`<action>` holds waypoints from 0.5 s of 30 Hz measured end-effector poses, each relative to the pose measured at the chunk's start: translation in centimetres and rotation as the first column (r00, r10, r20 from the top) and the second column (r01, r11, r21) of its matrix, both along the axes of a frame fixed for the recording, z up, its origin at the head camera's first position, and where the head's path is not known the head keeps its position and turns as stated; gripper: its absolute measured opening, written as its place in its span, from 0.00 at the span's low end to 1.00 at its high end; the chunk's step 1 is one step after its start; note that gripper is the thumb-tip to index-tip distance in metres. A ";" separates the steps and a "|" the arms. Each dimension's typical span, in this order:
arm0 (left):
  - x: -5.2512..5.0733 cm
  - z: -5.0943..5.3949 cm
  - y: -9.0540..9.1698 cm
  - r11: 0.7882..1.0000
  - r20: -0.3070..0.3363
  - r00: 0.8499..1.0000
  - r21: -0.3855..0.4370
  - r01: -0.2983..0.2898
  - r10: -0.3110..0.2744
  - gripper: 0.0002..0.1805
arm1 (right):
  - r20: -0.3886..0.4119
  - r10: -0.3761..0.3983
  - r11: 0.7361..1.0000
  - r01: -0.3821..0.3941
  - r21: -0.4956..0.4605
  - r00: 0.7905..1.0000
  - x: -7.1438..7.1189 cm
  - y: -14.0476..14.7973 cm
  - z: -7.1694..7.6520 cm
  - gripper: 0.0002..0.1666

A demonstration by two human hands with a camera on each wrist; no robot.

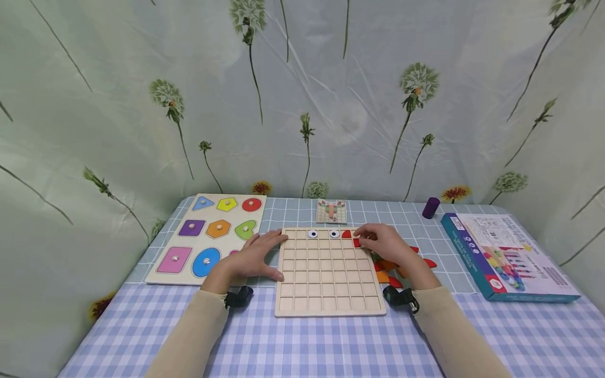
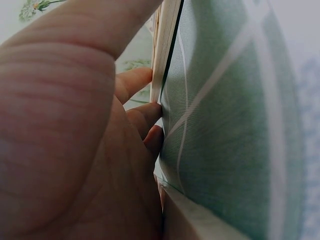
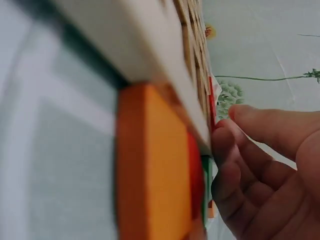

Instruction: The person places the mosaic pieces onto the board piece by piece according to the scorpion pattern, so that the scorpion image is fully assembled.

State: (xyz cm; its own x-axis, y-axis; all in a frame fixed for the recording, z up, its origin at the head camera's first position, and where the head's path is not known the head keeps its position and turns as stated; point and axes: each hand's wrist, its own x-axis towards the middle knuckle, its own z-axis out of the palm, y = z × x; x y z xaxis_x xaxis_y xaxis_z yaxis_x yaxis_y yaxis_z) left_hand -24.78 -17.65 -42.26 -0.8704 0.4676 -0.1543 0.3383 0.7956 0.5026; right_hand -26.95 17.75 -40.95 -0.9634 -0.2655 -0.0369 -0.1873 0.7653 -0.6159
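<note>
A square wooden grid board [image 1: 331, 273] lies in front of me. Two round eye pieces [image 1: 312, 234] and a red quarter-round piece [image 1: 346, 234] sit in its far row. My left hand [image 1: 252, 258] rests along the board's left edge, thumb spread from the fingers; in the left wrist view its fingertips [image 2: 142, 82] touch that edge. At the far right corner, my right hand [image 1: 384, 244] has curled fingers, with thumb and fingertips at another red piece [image 1: 356, 243], seen edge-on in the right wrist view. The fingers partly hide this piece.
Loose red and orange pieces [image 1: 389, 270] lie right of the board, partly under the right forearm. A shape puzzle [image 1: 189, 239] stands at left, a pattern card [image 1: 331, 211] behind, a purple cylinder [image 1: 430, 208] and a flat box [image 1: 510, 257] at right.
</note>
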 end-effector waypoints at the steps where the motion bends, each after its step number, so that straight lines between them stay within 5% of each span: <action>1: 0.0 0.0 0.0 1.000 -0.003 1.000 -0.001 0.002 -0.002 0.58 | 0.007 0.009 1.000 -0.009 -0.004 1.000 0.0 0.1 0.1 0.12; 7: 0.1 0.1 0.0 1.000 -0.021 1.000 -0.011 0.007 -0.007 0.58 | 0.008 0.037 0.999 -0.036 -0.028 0.999 0.2 0.7 0.8 0.14; 15: 0.1 0.0 0.1 1.000 -0.018 1.000 -0.022 0.004 -0.005 0.58 | -0.050 -0.042 0.999 0.043 0.008 0.998 0.0 1.7 0.5 0.22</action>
State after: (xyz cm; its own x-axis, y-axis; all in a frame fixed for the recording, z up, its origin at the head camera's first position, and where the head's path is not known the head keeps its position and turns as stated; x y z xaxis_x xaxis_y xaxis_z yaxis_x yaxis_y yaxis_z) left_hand -24.70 -17.57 -42.24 -0.8710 0.4681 -0.1488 0.3507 0.8048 0.4789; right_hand -26.96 19.47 -40.46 -0.9745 -0.2241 0.0090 -0.1847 0.7787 -0.5995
